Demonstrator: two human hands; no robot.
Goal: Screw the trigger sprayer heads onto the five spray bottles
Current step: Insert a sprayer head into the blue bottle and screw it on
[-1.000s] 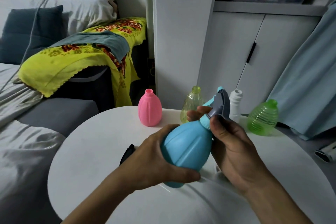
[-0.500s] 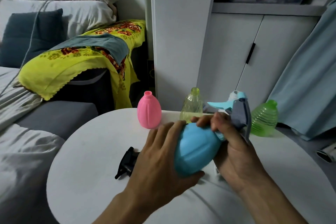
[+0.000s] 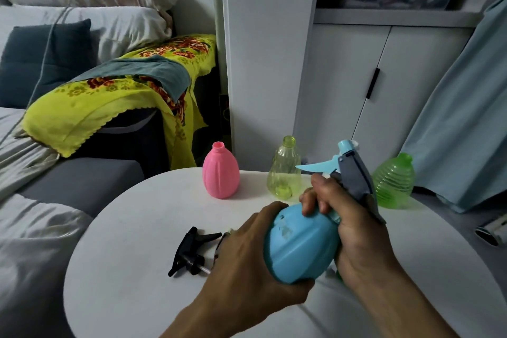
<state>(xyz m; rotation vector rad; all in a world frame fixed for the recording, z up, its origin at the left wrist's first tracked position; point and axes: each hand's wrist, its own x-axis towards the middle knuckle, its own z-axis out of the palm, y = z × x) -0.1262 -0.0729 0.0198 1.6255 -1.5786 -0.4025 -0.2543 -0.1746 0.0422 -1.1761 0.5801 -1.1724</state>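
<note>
My left hand (image 3: 247,263) wraps the body of a blue spray bottle (image 3: 299,244), held tilted above the round white table (image 3: 131,228). My right hand (image 3: 354,228) grips the bottle's neck collar, under a blue and grey trigger sprayer head (image 3: 348,173) that sits on the bottle with its lever pointing left. A black sprayer head (image 3: 192,251) lies on the table left of my left hand. At the table's far edge stand a pink bottle (image 3: 220,174), a clear yellow bottle (image 3: 284,170) and a green ribbed bottle (image 3: 393,181), all without heads. A white bottle is mostly hidden behind the sprayer head.
A bed with grey and white bedding lies to the left, with a yellow floral cloth (image 3: 109,96) draped over a dark case. White cabinets (image 3: 356,90) stand behind the table and a light blue curtain (image 3: 466,107) hangs at the right.
The sprayer head has turned on the blue bottle, its lever now pointing left. My left hand shifted its hold on the body, uncovering the black sprayer head on the table.
</note>
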